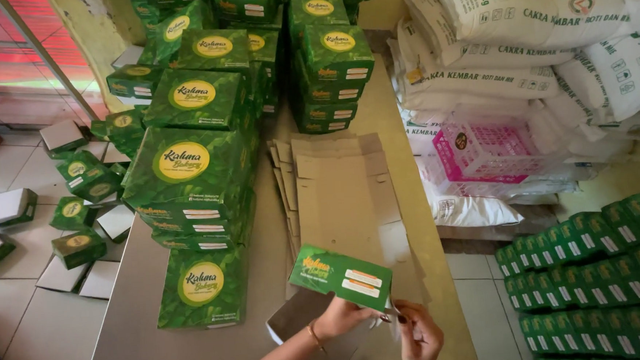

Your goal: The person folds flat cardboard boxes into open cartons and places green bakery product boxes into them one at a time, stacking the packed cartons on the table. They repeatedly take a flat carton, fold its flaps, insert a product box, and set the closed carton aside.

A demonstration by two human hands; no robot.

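We are part-way through folding a flat carton blank into a box, judging by how the piece sits in our hands. Our left hand (342, 316) pinches the lower edge of the half-formed green bakery box (341, 275), which stands tilted above the table (135, 336) near its front edge. Our right hand (418, 335) has its fingertips closed on a small flap at the box's lower right corner. Both hands hold the same piece, neither is spread wide.

Just beyond the box lies a stack of unfolded brown-side-up blanks (342, 182). To the left stand piles of finished green boxes (188, 172), and smaller boxes (79, 247) are scattered on the tiled floor. White sacks (489, 69) are heaped at the right, with a pink crate (486, 149) against them.

The next move, as we judge it, calls for tucking that corner flap in squarely while the left hand keeps the panel steady, so the walls do not spring open.
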